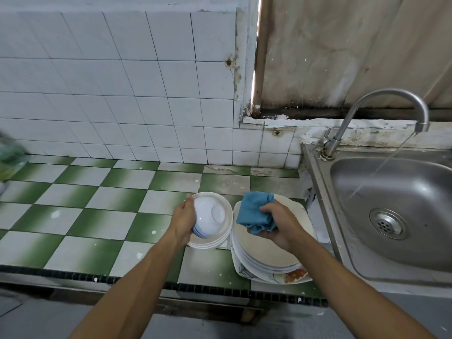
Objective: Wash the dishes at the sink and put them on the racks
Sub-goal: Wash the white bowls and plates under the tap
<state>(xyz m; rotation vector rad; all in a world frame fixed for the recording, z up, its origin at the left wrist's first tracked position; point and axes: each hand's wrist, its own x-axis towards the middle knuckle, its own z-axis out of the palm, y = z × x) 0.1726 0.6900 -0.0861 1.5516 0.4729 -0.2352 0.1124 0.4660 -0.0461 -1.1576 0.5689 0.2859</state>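
Evidently early in the wash. Stands at the tiled table [97, 216] just left of the sink [318, 192]. Runs the tap [381, 99] in a thin stream into a basin holding no dishes.

Holds a white bowl [210, 216] in the left grip [184, 220], fingers curled round its rim and base turned toward the camera, just above a short stack of small white dishes [210, 243]. Clutches a bunched blue cloth [254, 212] in the right grip [278, 226], closed tight about it, over a taller stack of plates [264, 253] beside the sink. Appears set to wipe the bowl, with the cloth near it but not touching.

Shows no rack anywhere in view, so cannot say whether anything has been put away. Leaves, on this evidence, nearly everything to do. Keeps both stacks on the table, apparently unwashed, with red food smears [296, 274] on the bottom plate and the bowl not yet under the water. Reads as a start rather than a finish.
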